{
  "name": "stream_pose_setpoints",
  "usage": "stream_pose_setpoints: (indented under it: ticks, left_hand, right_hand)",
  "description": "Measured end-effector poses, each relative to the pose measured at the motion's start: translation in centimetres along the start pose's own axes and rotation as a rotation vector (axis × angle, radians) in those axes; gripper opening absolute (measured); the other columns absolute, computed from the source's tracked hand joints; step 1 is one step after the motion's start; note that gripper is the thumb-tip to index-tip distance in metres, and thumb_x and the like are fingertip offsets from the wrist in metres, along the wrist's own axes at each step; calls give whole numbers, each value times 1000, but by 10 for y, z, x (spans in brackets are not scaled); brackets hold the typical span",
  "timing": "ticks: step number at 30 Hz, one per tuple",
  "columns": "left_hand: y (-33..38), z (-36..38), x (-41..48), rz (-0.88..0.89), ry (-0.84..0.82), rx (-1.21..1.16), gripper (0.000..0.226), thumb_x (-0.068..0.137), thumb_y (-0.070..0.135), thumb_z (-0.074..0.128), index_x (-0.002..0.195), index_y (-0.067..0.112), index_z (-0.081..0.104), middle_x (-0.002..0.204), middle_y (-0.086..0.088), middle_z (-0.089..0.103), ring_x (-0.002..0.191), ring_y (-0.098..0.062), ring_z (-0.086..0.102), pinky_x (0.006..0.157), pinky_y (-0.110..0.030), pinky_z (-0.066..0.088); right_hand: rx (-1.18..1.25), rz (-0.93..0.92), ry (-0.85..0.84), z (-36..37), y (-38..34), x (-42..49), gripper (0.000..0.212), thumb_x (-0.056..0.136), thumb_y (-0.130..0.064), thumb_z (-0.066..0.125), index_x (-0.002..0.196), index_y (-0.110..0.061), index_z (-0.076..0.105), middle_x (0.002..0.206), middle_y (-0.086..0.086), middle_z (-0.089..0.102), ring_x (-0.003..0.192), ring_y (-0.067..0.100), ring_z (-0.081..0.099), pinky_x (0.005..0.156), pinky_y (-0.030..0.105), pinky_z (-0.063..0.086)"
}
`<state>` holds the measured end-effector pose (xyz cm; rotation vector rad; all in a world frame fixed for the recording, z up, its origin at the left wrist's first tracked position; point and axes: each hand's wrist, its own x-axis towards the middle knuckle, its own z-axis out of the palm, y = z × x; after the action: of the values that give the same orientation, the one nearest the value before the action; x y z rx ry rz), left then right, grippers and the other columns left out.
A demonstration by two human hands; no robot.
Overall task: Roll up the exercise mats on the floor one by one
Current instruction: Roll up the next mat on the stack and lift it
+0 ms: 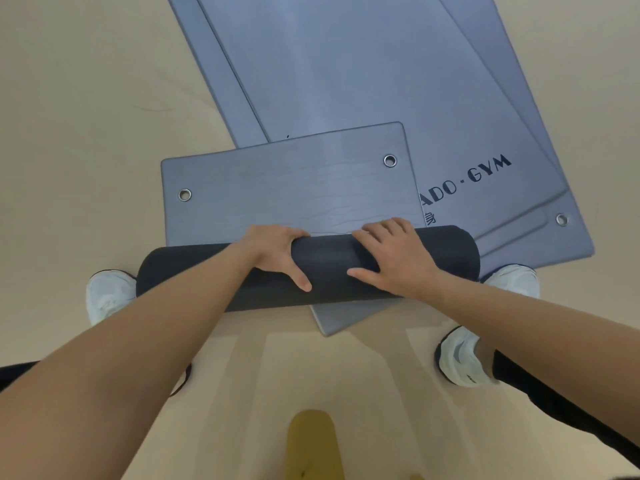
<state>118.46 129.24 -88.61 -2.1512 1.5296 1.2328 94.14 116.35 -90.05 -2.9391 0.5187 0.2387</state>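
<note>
Beige floor (86,133), smooth, faint scuff lines. White sneaker (110,296) at left, two more at right. Yellow rounded object (311,445) at bottom edge, unidentifiable.

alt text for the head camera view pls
Seen from above, a person's left hand and right hand grip a dark, nearly rolled-up exercise mat, its last flat end showing two metal eyelets. More grey-blue mats lie overlapped beneath on a beige floor.
</note>
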Motion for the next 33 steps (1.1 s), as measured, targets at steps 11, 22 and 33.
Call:
stream_pose_setpoints:
  ticks: [11,22,33]
  left_hand:
    - [-29,-12,8,-71,321,-119,93,64,90,67,141,40,55,147,10,56,135,-21,51,100,-43,44]
    - [-25,66,-9,-51,796,211,80,99,64,42,159,14,33,166,-11,32,153,-36,27,124,-56,18]
    - [-45,12,35,-44,764,221,83,97,76,26,155,20,41,158,-7,47,145,-32,41,122,-50,26]
  right_hand:
    - [-107,-24,-152,10,-1,26,111,80,-93,33,158,-15,28,157,16,39,140,40,39,117,57,29]
    - [-26,92,-256,-21,39,95,110,67,-104,15,151,-37,36,150,1,50,131,30,48,114,52,28]
    - [-138,103,87,10,-5,64,81,98,-72,34,159,-18,33,163,17,34,150,45,27,120,68,15]
